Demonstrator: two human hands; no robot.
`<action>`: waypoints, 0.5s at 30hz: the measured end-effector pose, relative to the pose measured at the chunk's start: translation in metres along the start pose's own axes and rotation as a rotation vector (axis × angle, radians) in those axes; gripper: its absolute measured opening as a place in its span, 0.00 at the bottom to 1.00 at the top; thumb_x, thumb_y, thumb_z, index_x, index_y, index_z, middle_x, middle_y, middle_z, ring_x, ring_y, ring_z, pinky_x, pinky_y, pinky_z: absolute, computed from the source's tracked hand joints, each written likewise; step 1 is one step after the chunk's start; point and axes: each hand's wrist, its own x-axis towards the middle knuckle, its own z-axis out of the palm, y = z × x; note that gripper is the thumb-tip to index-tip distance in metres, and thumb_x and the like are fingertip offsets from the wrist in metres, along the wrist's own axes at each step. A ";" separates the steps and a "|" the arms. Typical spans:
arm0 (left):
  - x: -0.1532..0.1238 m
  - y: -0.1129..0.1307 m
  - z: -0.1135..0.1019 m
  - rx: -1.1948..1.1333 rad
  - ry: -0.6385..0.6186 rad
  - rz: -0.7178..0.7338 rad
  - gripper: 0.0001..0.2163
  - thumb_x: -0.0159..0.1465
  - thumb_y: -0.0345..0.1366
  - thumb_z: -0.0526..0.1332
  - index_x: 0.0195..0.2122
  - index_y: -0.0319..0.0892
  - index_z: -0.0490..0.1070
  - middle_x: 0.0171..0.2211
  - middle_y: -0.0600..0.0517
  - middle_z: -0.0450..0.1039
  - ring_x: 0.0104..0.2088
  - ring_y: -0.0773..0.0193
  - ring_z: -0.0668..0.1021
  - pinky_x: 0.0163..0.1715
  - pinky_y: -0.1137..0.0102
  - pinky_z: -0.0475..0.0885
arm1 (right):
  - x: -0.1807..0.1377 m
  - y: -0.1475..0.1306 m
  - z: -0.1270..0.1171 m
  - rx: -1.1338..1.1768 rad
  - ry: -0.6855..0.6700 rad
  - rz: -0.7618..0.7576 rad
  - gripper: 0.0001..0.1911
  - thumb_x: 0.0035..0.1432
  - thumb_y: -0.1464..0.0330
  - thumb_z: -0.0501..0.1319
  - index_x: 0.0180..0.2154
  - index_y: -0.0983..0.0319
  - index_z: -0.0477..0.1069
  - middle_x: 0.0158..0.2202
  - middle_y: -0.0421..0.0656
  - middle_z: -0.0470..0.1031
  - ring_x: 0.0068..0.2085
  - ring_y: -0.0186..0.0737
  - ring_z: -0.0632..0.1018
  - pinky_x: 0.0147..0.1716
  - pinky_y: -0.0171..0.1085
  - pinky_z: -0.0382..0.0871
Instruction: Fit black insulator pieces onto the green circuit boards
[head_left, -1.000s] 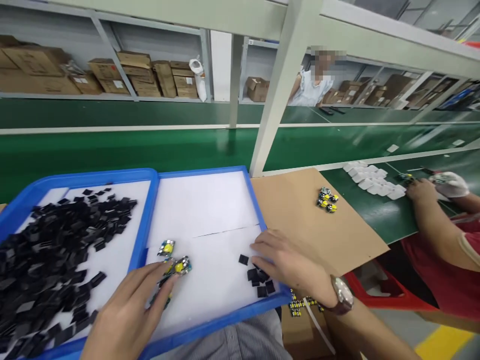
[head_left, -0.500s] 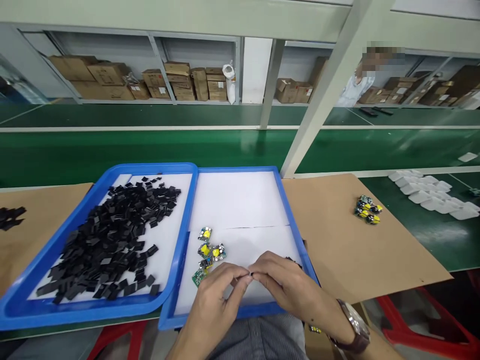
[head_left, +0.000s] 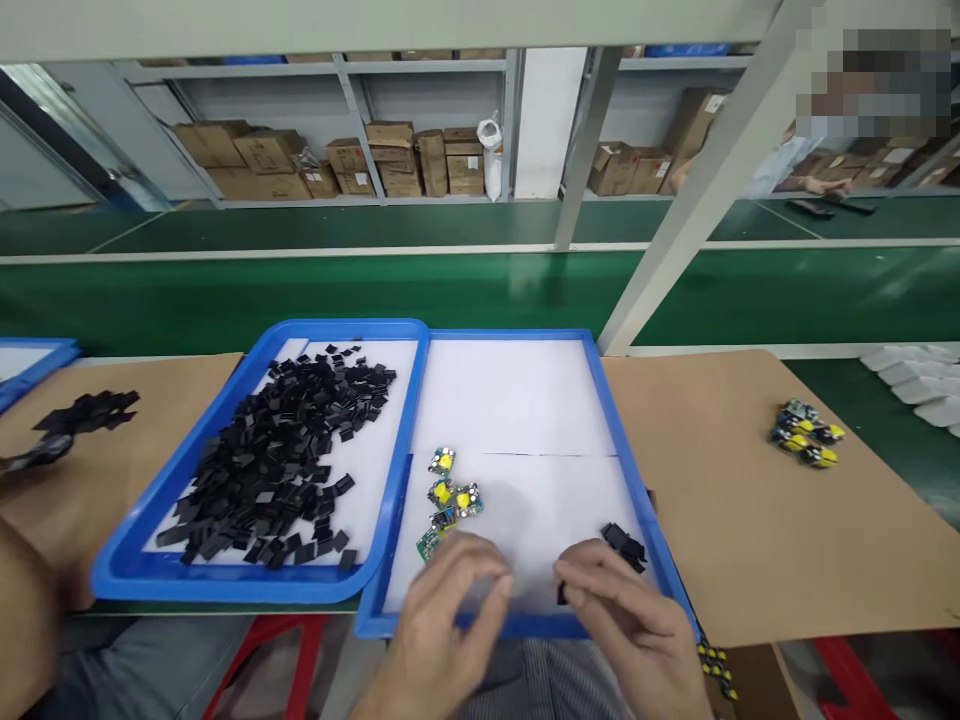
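The left hand [head_left: 450, 625] and right hand [head_left: 637, 625] face each other low over the near part of the right-hand tray [head_left: 517, 334], with a gap between their fingertips. The right hand has thumb and fingers drawn together on a small black piece [head_left: 562, 594], which sticks out below its fingertips on the side toward the left hand. Most of that piece is covered, so its long axis cannot be told. The left hand is curled, thumb tip close to the first finger – whether anything thin sits between them, I cannot tell.

Just beyond the left hand lies a cluster of small circuit boards [head_left: 464, 499], its nearest board [head_left: 429, 544] right by the knuckles. The cluster runs away from the body, leaning slightly right at its far end; the left hand is clearly the nearer of the two. Just past the right hand's fingers, near the tray's right wall, sits a small group of black pieces [head_left: 624, 548].

To the left, a second tray [head_left: 225, 588] holds a big heap of black pieces [head_left: 285, 460]. Farther right – well apart from both hands – more boards [head_left: 806, 432] rest on cardboard [head_left: 712, 500].
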 end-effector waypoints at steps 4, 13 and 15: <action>0.007 -0.025 -0.034 0.516 0.125 -0.032 0.10 0.70 0.39 0.65 0.51 0.45 0.73 0.45 0.46 0.80 0.46 0.52 0.82 0.48 0.57 0.78 | -0.014 0.004 -0.014 -0.024 0.255 0.119 0.11 0.60 0.65 0.73 0.46 0.51 0.85 0.37 0.45 0.83 0.37 0.45 0.84 0.38 0.40 0.83; 0.012 -0.023 -0.032 0.508 0.159 0.017 0.10 0.70 0.34 0.65 0.52 0.46 0.75 0.46 0.47 0.81 0.48 0.53 0.83 0.51 0.58 0.79 | -0.014 0.004 -0.024 -0.126 0.251 0.055 0.08 0.59 0.62 0.73 0.42 0.51 0.87 0.38 0.47 0.85 0.39 0.51 0.85 0.37 0.44 0.86; 0.009 -0.016 -0.031 0.401 0.201 -0.003 0.14 0.69 0.31 0.65 0.55 0.48 0.74 0.50 0.47 0.78 0.51 0.54 0.81 0.54 0.59 0.78 | -0.015 0.005 -0.023 -0.109 0.246 0.024 0.10 0.58 0.62 0.74 0.43 0.49 0.86 0.34 0.46 0.86 0.37 0.53 0.85 0.37 0.47 0.87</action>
